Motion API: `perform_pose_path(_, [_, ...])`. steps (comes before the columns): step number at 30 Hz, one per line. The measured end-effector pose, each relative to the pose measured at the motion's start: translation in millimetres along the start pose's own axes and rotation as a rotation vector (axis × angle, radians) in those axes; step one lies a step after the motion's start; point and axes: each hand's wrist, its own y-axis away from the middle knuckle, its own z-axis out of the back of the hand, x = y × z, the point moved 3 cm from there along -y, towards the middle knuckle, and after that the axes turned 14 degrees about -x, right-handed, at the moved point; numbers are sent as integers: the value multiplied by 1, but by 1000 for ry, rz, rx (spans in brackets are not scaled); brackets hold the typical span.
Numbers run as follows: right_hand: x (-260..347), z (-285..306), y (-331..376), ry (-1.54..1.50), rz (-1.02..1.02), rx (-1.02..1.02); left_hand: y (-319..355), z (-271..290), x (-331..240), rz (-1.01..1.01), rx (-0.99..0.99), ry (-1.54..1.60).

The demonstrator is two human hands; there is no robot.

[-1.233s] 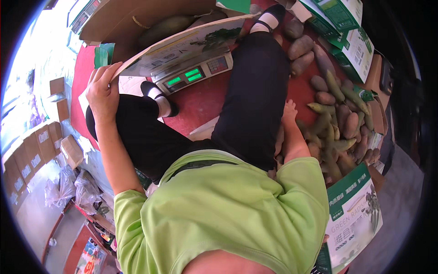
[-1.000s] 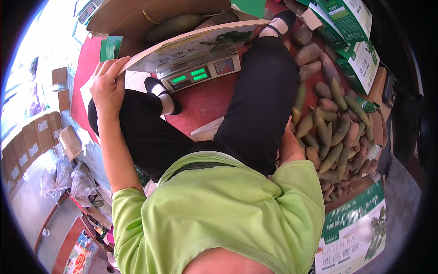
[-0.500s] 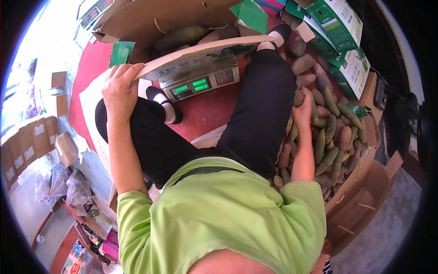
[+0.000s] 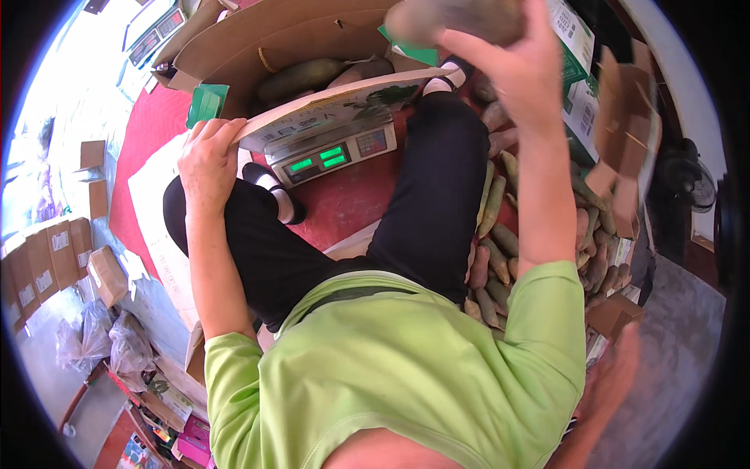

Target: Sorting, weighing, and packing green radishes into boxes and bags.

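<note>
Watching through the head camera, I found a thick radish (image 4: 469,22) in the right hand (image 4: 519,66), raised at the far edge of the view. Its long axis ran roughly left to right, with the blunt left end pointing across the carton (image 4: 312,121), whose open top lay to the left of it and slightly nearer. The right hand was wrapped around the radish's right end, thumb along the near side. The left hand (image 4: 211,160), well apart from it, gripped the left end of the carton's near wall, fingers bent over the edge; I could not make out how its thumb lay. The right hand was thus the one by the radish, and the left only steadied cardboard.

Behind that wall I saw more radishes (image 4: 305,80), partly hidden, and just in front of it a lit scale (image 4: 320,159). I could not tell how the carton's base met the scale. The held radish was blurred and cut off at the top, so its full outline and the right fingertips escaped me. The right forearm covered part of the radish heap (image 4: 500,242), and another, smeared hand (image 4: 621,367) showed near right.
</note>
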Motion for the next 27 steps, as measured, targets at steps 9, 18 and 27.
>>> perform_pose_path(9, [-63,-48,-1,35,-29,128,1,-3,4,-5,28,28])
perform_pose_path(18, [-191,126,103,328,-412,-71,1,-2,9,34,20,60])
perform_pose_path(27, [-281,230,315,988,-778,223,3,-8,7,12,1,64])
